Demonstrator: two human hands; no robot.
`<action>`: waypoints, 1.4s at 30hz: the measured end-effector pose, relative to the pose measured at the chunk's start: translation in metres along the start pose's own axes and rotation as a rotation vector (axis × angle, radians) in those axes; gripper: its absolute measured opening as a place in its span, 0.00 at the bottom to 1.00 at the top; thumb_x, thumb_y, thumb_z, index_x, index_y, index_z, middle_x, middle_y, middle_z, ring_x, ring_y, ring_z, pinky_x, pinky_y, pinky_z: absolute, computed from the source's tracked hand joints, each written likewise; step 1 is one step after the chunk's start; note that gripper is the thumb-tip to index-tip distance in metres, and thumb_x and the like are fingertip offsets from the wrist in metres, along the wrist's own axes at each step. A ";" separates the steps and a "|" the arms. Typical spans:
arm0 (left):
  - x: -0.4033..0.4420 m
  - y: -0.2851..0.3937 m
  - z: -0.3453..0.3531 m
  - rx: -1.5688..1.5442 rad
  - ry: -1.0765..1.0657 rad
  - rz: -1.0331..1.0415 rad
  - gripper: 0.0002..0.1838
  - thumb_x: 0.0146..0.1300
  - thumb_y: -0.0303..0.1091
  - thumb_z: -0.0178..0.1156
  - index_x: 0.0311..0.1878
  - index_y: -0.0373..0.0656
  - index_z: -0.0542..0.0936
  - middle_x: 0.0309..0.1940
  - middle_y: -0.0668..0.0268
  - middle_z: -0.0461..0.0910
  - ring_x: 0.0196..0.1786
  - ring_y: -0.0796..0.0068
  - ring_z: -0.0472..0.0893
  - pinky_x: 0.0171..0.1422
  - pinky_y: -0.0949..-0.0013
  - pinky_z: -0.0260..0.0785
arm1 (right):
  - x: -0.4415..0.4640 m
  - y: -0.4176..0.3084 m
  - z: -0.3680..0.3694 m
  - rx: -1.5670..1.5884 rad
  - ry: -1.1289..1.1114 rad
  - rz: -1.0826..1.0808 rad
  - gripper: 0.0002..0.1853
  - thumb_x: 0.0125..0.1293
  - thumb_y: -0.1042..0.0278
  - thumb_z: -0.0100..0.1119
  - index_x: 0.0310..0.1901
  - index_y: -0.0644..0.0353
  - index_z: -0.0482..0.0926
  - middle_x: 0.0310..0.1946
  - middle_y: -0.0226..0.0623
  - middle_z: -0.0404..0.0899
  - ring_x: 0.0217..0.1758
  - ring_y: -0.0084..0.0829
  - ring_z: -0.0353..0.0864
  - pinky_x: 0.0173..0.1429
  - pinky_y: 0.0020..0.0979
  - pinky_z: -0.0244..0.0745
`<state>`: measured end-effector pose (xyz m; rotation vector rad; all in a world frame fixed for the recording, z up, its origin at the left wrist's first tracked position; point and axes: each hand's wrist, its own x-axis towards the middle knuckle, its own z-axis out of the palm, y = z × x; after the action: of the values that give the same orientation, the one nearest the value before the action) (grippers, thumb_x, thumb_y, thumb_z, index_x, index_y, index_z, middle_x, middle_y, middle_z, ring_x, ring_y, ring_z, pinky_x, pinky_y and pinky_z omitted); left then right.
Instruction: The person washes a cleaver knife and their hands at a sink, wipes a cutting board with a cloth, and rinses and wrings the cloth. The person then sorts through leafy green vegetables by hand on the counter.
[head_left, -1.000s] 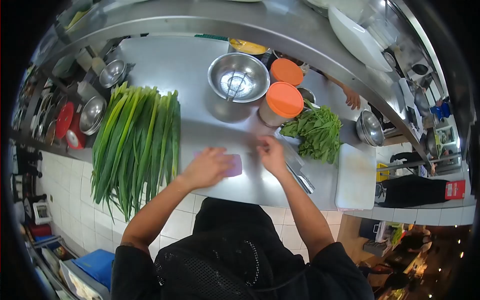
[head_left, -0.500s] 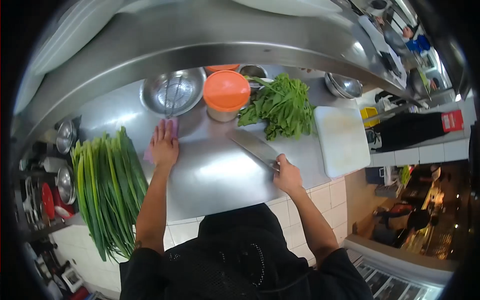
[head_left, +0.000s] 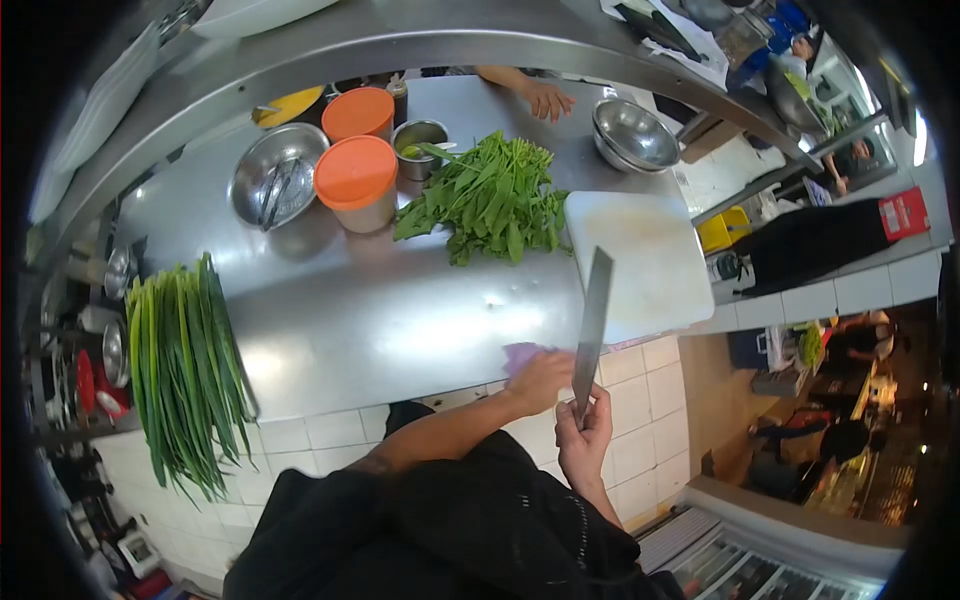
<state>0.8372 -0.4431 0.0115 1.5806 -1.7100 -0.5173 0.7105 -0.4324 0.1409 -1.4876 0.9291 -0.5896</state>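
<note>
In the frame's lower middle, I see the right hand (head_left: 584, 432) gripping a knife (head_left: 592, 335) and the left hand (head_left: 541, 382) touching a cloth (head_left: 519, 356), its hold too blurred to tell.

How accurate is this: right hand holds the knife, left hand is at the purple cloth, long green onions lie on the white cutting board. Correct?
Not quite: the head view shows the long green onions at the left end of the steel table, not on the white cutting board. The rest stands: right hand holds the knife, left hand is at the purple cloth.
</note>
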 end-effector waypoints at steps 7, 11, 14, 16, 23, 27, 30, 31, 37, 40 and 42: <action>-0.061 -0.007 0.026 -0.642 0.021 -0.317 0.23 0.49 0.16 0.55 0.49 0.39 0.86 0.49 0.54 0.86 0.54 0.58 0.85 0.59 0.60 0.76 | 0.007 0.021 -0.066 -0.042 0.041 -0.161 0.24 0.71 0.80 0.60 0.66 0.63 0.68 0.33 0.25 0.71 0.28 0.13 0.66 0.33 0.17 0.63; -0.134 -0.005 -0.129 -0.628 0.592 -0.872 0.26 0.48 0.12 0.51 0.51 0.36 0.85 0.50 0.58 0.86 0.54 0.69 0.83 0.61 0.65 0.76 | 0.013 0.027 -0.072 -0.248 -0.045 -0.200 0.23 0.69 0.80 0.61 0.65 0.66 0.71 0.33 0.30 0.73 0.31 0.17 0.70 0.36 0.20 0.67; -0.216 -0.071 -0.223 -0.007 1.062 -0.729 0.26 0.50 0.15 0.52 0.54 0.36 0.84 0.51 0.55 0.86 0.56 0.63 0.83 0.65 0.66 0.72 | 0.028 0.049 -0.048 -0.391 -0.086 -0.293 0.22 0.69 0.77 0.61 0.64 0.67 0.73 0.39 0.40 0.80 0.38 0.30 0.81 0.42 0.28 0.75; -0.262 -0.116 -0.269 0.356 1.061 -0.749 0.24 0.56 0.21 0.57 0.59 0.37 0.80 0.61 0.48 0.79 0.65 0.50 0.77 0.73 0.58 0.65 | 0.033 0.047 -0.027 -0.472 -0.135 -0.333 0.21 0.69 0.72 0.59 0.63 0.63 0.76 0.55 0.52 0.82 0.53 0.50 0.85 0.56 0.39 0.80; -0.299 -0.170 -0.250 0.677 0.531 -1.291 0.42 0.70 0.66 0.49 0.82 0.56 0.56 0.84 0.51 0.39 0.83 0.40 0.42 0.82 0.35 0.37 | 0.071 0.044 0.060 -0.849 -0.377 -0.306 0.20 0.67 0.68 0.59 0.60 0.50 0.79 0.44 0.45 0.79 0.45 0.49 0.83 0.49 0.49 0.79; -0.308 -0.175 -0.253 0.655 0.500 -1.280 0.43 0.70 0.67 0.49 0.82 0.56 0.55 0.84 0.50 0.38 0.84 0.40 0.42 0.82 0.35 0.36 | 0.084 0.064 0.099 -0.888 -0.427 -0.472 0.23 0.63 0.72 0.59 0.61 0.49 0.79 0.44 0.43 0.77 0.47 0.46 0.80 0.49 0.46 0.79; -0.300 -0.164 -0.252 0.724 0.511 -1.256 0.40 0.71 0.62 0.50 0.81 0.56 0.57 0.83 0.49 0.43 0.82 0.37 0.47 0.81 0.36 0.41 | 0.088 0.073 0.117 -0.892 -0.454 -0.484 0.27 0.58 0.77 0.58 0.61 0.50 0.79 0.46 0.44 0.76 0.51 0.46 0.78 0.51 0.45 0.78; -0.299 -0.168 -0.252 0.727 0.503 -1.257 0.40 0.71 0.62 0.50 0.81 0.56 0.57 0.83 0.49 0.43 0.82 0.37 0.47 0.81 0.36 0.41 | 0.090 0.073 0.119 -0.888 -0.453 -0.477 0.27 0.58 0.77 0.58 0.61 0.50 0.79 0.46 0.44 0.76 0.51 0.46 0.78 0.51 0.45 0.78; -0.284 -0.161 -0.231 0.763 0.578 -1.201 0.31 0.74 0.47 0.50 0.79 0.54 0.62 0.82 0.51 0.50 0.80 0.38 0.53 0.79 0.37 0.46 | 0.116 0.074 0.123 -0.981 -0.495 -0.550 0.28 0.57 0.78 0.58 0.61 0.50 0.79 0.49 0.44 0.75 0.55 0.47 0.74 0.55 0.48 0.73; -0.253 -0.133 -0.201 0.739 0.506 -1.058 0.31 0.71 0.36 0.53 0.78 0.54 0.65 0.81 0.53 0.53 0.80 0.41 0.55 0.79 0.38 0.47 | 0.134 0.075 0.120 -0.939 -0.535 -0.557 0.27 0.58 0.77 0.59 0.62 0.50 0.79 0.49 0.43 0.75 0.54 0.47 0.74 0.55 0.47 0.73; -0.240 -0.122 -0.189 0.716 0.442 -1.014 0.31 0.71 0.36 0.53 0.78 0.54 0.65 0.82 0.53 0.53 0.80 0.41 0.55 0.79 0.38 0.48 | 0.145 0.069 0.111 -0.880 -0.646 -0.552 0.26 0.60 0.76 0.60 0.62 0.50 0.79 0.50 0.43 0.75 0.55 0.47 0.74 0.55 0.46 0.74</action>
<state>1.0516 -0.1951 -0.0127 2.8057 -0.6630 0.0429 0.8654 -0.4853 0.0351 -2.5579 0.2268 -0.0103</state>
